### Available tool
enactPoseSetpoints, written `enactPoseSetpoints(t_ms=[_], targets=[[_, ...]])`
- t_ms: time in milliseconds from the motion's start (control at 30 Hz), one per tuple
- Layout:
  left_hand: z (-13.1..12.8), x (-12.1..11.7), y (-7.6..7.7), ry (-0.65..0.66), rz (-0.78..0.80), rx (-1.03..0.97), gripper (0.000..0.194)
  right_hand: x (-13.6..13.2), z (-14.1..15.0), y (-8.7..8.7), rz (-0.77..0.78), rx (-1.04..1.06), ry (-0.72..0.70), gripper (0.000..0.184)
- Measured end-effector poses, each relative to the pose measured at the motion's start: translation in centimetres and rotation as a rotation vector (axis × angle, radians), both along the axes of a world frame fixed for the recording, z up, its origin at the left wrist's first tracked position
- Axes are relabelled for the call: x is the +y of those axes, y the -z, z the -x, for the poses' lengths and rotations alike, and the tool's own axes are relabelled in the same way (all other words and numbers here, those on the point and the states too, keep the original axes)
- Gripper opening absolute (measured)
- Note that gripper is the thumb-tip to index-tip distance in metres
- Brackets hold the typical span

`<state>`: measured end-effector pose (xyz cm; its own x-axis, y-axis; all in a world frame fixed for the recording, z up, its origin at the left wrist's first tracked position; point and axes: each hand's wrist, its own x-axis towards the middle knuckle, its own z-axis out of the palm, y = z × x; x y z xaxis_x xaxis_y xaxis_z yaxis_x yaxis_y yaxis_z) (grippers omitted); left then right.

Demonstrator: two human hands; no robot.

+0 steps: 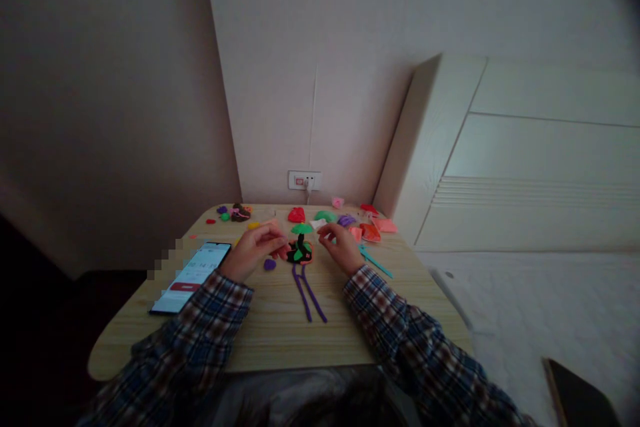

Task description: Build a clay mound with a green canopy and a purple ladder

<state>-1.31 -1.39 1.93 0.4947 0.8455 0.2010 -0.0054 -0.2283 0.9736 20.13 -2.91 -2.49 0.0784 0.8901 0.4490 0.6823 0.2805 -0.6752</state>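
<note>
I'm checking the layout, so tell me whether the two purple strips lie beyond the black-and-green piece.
No, the purple strips lie on the near side of the black-and-green piece.

sleeves [214, 310]: long, plaid | colours: dark blue, rust-brown, white | hands [254, 248]: bare

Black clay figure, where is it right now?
In the head view, the black clay figure is on the table, just left of centre, between the left hand and right hand, beyond two purple strips.
</note>
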Motion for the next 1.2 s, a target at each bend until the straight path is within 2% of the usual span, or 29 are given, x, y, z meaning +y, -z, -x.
enactPoseSetpoints(t_ms=[67,100,200,300,367,467,567,767,967,1100,1200], targets=[[0.4,-1.2,0.7,0.024,0.045,0.033,0.031,-1.6,0.1,-0.4,-0.075,0.011,0.02,0.007],[0.6,-1.7,1.0,0.037,0.066,0.041,0.03,-2.4,0.4,-0.5,-0.174,0.005,-0.025,0.006],[0.5,-2.9,1.4,0.061,0.064,0.037,0.025,-4.5,1.7,-0.5,-0.296,-0.072,-0.343,0.015],[-0.4,-3.2,1.5,0.067,0.084,0.01,0.024,-5.3,2.5,-0.4,-0.324,-0.132,-0.486,0.028],[-1.0,-3.1,1.6,0.063,0.146,-0.018,0.025,-5.3,2.6,-0.4,-0.346,-0.164,-0.494,0.029],[-1.5,-2.8,2.1,0.048,0.204,-0.014,0.027,-5.2,2.4,-0.6,-0.367,-0.187,-0.497,0.021],[-1.4,-3.0,2.6,0.059,0.235,0.007,0.029,-5.7,2.3,-0.7,-0.34,-0.165,-0.472,0.02],[-1.2,-5.7,3.5,0.041,0.362,-0.034,0.039,-8.2,3.3,-0.5,-0.189,-0.122,-0.422,0.016],[-1.4,-8.1,4.6,-0.083,0.378,-0.146,0.043,-10.1,5.0,0.0,-0.093,-0.066,-0.377,0.016],[-1.6,-8.4,5.2,-0.148,0.398,-0.253,0.043,-9.9,5.6,0.3,-0.122,0.013,-0.33,0.012],[-1.7,-8.4,5.3,-0.148,0.455,-0.289,0.043,-9.6,5.4,0.4,-0.143,0.08,-0.271,0.01]])
